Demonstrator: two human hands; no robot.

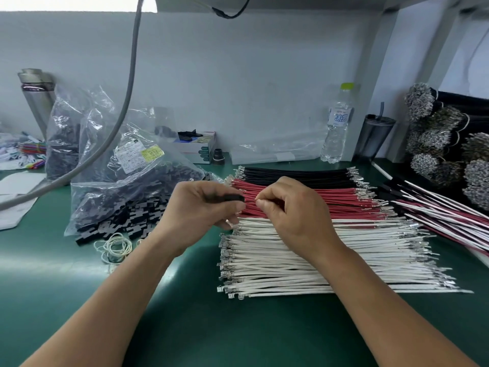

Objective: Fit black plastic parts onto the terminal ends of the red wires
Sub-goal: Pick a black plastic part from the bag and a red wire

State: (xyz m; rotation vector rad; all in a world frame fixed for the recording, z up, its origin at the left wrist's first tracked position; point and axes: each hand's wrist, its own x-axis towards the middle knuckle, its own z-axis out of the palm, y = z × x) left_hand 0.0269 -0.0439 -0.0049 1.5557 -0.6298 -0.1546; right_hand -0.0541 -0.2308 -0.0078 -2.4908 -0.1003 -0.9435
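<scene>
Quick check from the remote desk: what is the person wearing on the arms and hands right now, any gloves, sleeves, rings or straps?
Nothing is worn that the head view shows. Both forearms are bare up to the bottom edge of the frame, with no sleeves in view. The left hand and right hand have no gloves, and no watch, wrist strap or bracelet shows. The fingers are partly hidden, so a ring cannot be ruled out.

Your left hand (pixel 201 207) pinches a small black plastic part (pixel 232 198) between thumb and fingers. Your right hand (pixel 293 207) pinches the end of a red insulated wire (pixel 251 201) just beside that part; whether the two touch cannot be told. Both hands are over the green tabletop (pixel 185 327), above flat rows of black wires (pixel 296 174), red wires (pixel 344 201) and white wires (pixel 291 271) with metal terminals. To the left, a clear plastic bag (pixel 127 181) spills black plastic parts (pixel 119 221) beside loose cream rubber bands (pixel 116 246).
</scene>
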